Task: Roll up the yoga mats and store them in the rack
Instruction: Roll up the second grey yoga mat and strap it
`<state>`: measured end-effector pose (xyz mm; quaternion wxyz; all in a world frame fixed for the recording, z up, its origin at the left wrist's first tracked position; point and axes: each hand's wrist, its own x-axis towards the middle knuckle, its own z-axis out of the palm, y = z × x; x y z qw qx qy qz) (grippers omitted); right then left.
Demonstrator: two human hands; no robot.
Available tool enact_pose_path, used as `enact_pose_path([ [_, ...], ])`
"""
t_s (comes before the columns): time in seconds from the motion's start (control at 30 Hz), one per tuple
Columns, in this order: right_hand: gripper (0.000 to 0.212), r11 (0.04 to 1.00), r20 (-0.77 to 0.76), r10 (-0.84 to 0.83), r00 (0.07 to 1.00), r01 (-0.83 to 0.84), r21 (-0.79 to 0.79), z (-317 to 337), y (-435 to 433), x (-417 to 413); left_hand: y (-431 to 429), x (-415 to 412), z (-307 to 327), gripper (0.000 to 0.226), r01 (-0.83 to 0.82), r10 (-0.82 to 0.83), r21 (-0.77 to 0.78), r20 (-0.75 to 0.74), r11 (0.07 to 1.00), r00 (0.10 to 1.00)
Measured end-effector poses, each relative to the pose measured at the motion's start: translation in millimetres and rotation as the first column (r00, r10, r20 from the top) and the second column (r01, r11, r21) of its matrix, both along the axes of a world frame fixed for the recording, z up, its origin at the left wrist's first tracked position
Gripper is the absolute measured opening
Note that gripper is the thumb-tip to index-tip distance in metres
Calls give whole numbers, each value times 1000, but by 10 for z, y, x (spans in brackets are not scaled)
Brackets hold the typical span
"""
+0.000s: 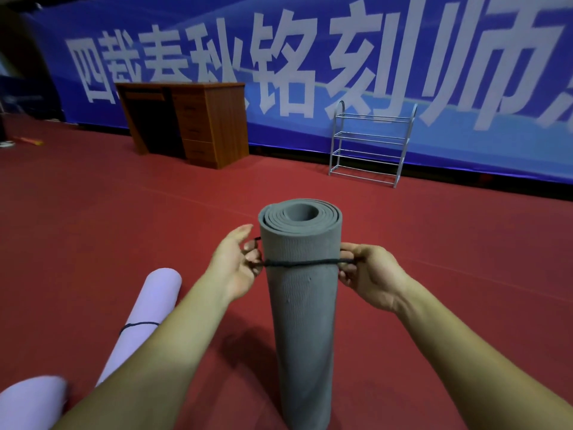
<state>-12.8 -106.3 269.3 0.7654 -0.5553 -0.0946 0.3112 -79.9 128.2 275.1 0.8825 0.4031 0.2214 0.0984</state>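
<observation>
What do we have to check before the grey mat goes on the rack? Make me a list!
1. Grey mat rolled up, standing upright: ok.
2. Cord wrapped round it: ok.
3. Knot tied: cannot tell; left hand and right hand hold the cord at each side.
4. Purple mat tied up too: ok.
5. Rack standing by the banner: ok.

A tightly rolled grey yoga mat point(302, 305) stood upright on its end in the near middle, with a black cord point(302, 263) wrapped round its upper part. At near left a lilac rolled mat point(145, 308), bound by a dark tie point(139, 325), lay on the floor, and a second lilac roll point(31, 401) lay nearer still. A silver four-tier rack point(370, 144) stood far off, right of centre.
</observation>
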Motion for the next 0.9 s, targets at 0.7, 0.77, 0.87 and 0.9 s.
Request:
enact_pose_path([
  [0.7, 103, 906, 351, 138, 926, 25, -422, -1905, -185, -223, -9, -238, -2225, 104, 385, -465, 778, -135, 497, 875],
  [0.77, 111, 907, 323, 102, 941, 45, -418, -1993, -191, -239, -84, -232, -2321, 93, 389, -457, 780, -150, 490, 877],
  [0.87, 114, 907, 326, 80, 942, 67, -416, -2016, -179, -270, -113, -200, -2312, 83, 378, -424, 804, -174, 460, 889],
  [0.9, 112, 902, 339, 74, 938, 82, -423, -2029, -177, -281, -113, -186, -2298, 87, 371, -409, 822, -188, 432, 893],
])
